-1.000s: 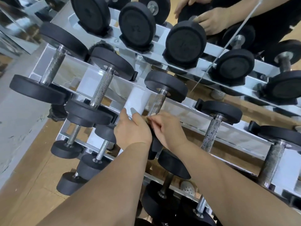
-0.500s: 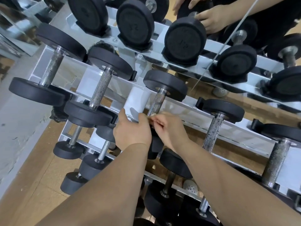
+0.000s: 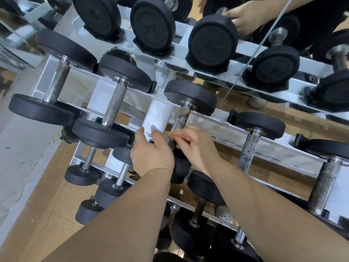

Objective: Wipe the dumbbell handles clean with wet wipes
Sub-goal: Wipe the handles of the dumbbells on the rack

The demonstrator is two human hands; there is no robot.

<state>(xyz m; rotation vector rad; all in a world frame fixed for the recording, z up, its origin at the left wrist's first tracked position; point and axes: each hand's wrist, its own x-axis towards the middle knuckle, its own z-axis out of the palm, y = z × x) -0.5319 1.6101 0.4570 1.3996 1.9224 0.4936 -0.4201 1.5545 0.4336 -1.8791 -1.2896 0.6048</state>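
From the head view we look down on a white rack (image 3: 222, 121) of black-headed dumbbells; the dumbbell handle (image 3: 181, 118) we are working at lies on the middle tier, at the centre of the frame, with its far head above it and its near end hidden behind our hands; our left hand (image 3: 151, 156) grips the near end of a white canister (image 3: 158, 115), thumb on one side and fingers on the other, just left of that handle; our right hand (image 3: 198, 146) has its fingers curled and pinched on a pale, blurred scrap beside the handle's lower end, which we take for the wet wipe (image 3: 173, 134), though the blur leaves little to read; more knurled handles (image 3: 115, 103) run off to the left and lower right; another person's hand (image 3: 243, 17) rests on a dumbbell at the upper right

We judge the dumbbell heavy and rigid, best left in its cradle; the knurled steel is rough and will snag, so the soft, tearable wipe should be wrapped round the bar between the heads and twisted along it; the canister looks light and smooth, so we hold it round its body
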